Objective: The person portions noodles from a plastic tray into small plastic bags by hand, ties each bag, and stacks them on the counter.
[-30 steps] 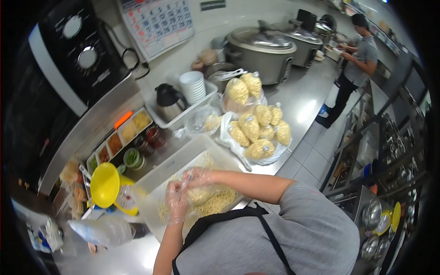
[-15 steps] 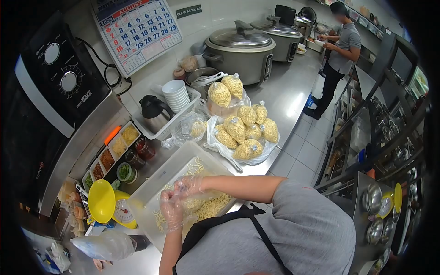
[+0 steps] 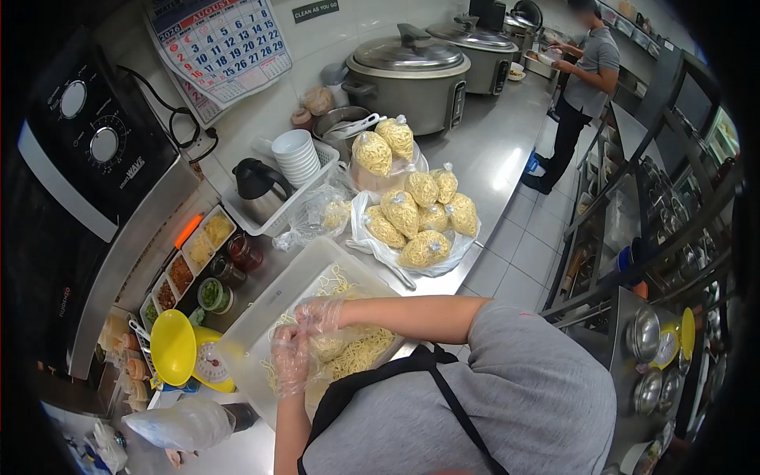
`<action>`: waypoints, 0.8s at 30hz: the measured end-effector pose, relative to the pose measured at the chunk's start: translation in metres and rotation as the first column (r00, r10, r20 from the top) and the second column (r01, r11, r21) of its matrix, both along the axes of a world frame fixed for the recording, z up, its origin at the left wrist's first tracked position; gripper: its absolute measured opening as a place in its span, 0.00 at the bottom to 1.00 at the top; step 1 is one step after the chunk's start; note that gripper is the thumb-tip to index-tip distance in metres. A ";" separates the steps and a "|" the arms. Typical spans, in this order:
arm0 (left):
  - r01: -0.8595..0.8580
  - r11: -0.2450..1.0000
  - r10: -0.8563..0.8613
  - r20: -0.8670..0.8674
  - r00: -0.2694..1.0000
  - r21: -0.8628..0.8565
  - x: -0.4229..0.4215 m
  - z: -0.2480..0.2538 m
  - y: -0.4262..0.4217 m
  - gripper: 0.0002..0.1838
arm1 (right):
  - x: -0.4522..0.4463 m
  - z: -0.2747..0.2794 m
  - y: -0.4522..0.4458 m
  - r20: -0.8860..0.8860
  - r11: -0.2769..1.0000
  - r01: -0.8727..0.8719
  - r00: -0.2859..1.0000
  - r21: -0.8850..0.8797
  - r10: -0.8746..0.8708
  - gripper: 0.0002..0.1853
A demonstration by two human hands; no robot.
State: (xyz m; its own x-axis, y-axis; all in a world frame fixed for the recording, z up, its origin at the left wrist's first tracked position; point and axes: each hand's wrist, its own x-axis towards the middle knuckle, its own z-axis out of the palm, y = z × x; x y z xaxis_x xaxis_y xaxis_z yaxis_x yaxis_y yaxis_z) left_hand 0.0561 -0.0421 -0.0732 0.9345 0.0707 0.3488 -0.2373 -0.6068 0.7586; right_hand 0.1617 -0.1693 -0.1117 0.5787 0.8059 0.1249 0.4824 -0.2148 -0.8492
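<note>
My left hand (image 3: pixel 290 354) and my right hand (image 3: pixel 320 315) wear clear plastic gloves and are close together over a translucent plastic tub (image 3: pixel 261 305). Fingers of both are closed in a pinch at the neck of a small clear bag of noodles (image 3: pixel 328 347), which hangs just below them. Glove film and glare partly hide the fingertips. Loose yellow noodles (image 3: pixel 366 354) lie in the tub beside the bag, with more strands (image 3: pixel 336 279) toward its far end.
Beyond the tub, several tied noodle bags (image 3: pixel 400 212) sit on white plastic. A yellow scale (image 3: pixel 210 360) and topping containers (image 3: pixel 180 273) stand left. Further back are a basket with a jug (image 3: pixel 257 190) and bowls, and large cookers (image 3: pixel 412 83). A person (image 3: pixel 590 71) stands at the counter's far end.
The camera view has shifted slightly. My hands stay together at the bag's neck, with the right fingers drawn slightly up and away from the left. The calendar's lower pages have spread apart.
</note>
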 end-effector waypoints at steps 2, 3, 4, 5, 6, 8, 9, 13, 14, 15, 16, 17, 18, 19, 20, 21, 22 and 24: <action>-0.005 0.999 0.001 -0.131 0.991 -0.037 0.000 0.000 0.002 0.05 | 0.007 -0.005 0.002 -0.047 0.996 -0.086 0.995 -0.013 0.086 0.13; 0.000 0.999 -0.004 -0.131 0.991 -0.033 -0.002 0.000 0.003 0.05 | 0.009 -0.008 0.003 -0.090 0.984 -0.176 0.981 -0.024 0.173 0.17; 0.025 0.999 -0.028 -0.080 0.996 -0.040 -0.006 -0.003 0.006 0.05 | 0.006 -0.013 0.001 -0.090 0.985 -0.172 0.981 -0.019 0.169 0.17; 0.050 0.998 -0.052 -0.028 0.998 -0.047 -0.009 -0.003 0.008 0.05 | -0.004 -0.012 -0.003 0.019 0.985 -0.166 0.986 0.055 0.166 0.24; 0.055 0.997 -0.057 -0.028 0.998 -0.046 -0.010 -0.001 0.010 0.05 | -0.010 -0.009 -0.008 0.127 0.978 -0.167 0.980 0.126 0.151 0.30; 0.055 0.995 -0.052 -0.045 0.998 0.086 -0.017 0.007 0.013 0.08 | -0.020 0.026 -0.013 0.048 0.965 -0.257 0.965 -0.053 0.259 0.36; 0.059 0.995 -0.055 -0.050 0.997 0.083 -0.022 0.017 0.012 0.08 | -0.023 0.032 -0.014 -0.003 0.942 -0.306 0.951 -0.138 0.308 0.39; -0.121 0.984 0.120 -0.017 0.993 -0.133 -0.026 0.023 0.026 0.18 | -0.031 0.030 -0.012 0.155 0.947 -0.176 0.962 -0.270 0.223 0.44; -0.206 0.938 0.226 0.041 0.973 -0.278 -0.030 0.018 0.034 0.22 | -0.030 0.030 -0.012 0.139 0.955 -0.127 0.976 -0.266 0.169 0.43; -0.237 0.932 0.251 0.018 0.968 -0.274 -0.036 0.025 0.037 0.22 | -0.029 0.030 -0.012 0.118 0.960 -0.088 0.985 -0.265 0.123 0.43; -0.304 0.880 0.366 0.111 0.924 -0.365 -0.037 0.035 0.040 0.25 | -0.022 0.022 -0.015 0.116 0.979 -0.133 0.982 -0.156 0.152 0.42; -0.349 0.817 0.478 0.201 0.855 -0.460 -0.036 0.043 0.042 0.28 | -0.010 0.015 -0.023 0.121 0.984 -0.171 0.977 -0.048 0.176 0.40; -0.376 0.803 0.504 0.191 0.842 -0.462 -0.037 0.044 0.043 0.28 | -0.006 0.028 -0.031 0.027 0.990 -0.138 0.990 -0.025 0.139 0.40; -0.361 0.840 0.478 0.241 0.844 -0.404 -0.037 0.045 0.045 0.29 | -0.004 0.047 -0.040 -0.066 0.995 -0.102 0.993 -0.008 0.101 0.39; -0.340 0.874 0.444 0.290 0.848 -0.347 -0.039 0.045 0.046 0.30 | 0.004 0.061 -0.051 -0.048 0.999 -0.017 0.999 0.029 0.019 0.39; -0.351 0.866 0.459 0.288 0.840 -0.357 -0.041 0.041 0.047 0.30 | 0.013 0.077 -0.062 -0.030 0.995 0.074 0.997 0.067 -0.073 0.38; -0.421 0.848 0.494 0.192 0.848 -0.321 -0.040 0.037 0.050 0.30 | 0.019 0.100 -0.074 0.055 0.972 0.235 0.971 0.004 -0.234 0.38; -0.420 0.826 0.494 0.124 0.861 -0.376 -0.031 0.030 0.051 0.32 | 0.046 0.120 -0.098 0.292 0.858 0.503 0.809 0.105 -0.510 0.36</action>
State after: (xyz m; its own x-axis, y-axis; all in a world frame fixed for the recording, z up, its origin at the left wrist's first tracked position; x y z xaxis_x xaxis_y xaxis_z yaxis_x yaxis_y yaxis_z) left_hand 0.0250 0.0087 -0.0432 0.6743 0.6144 0.4096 -0.1679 -0.4126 0.8953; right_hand 0.2077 -0.2676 0.0080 0.8359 0.4037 0.3718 0.5399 -0.4832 -0.6892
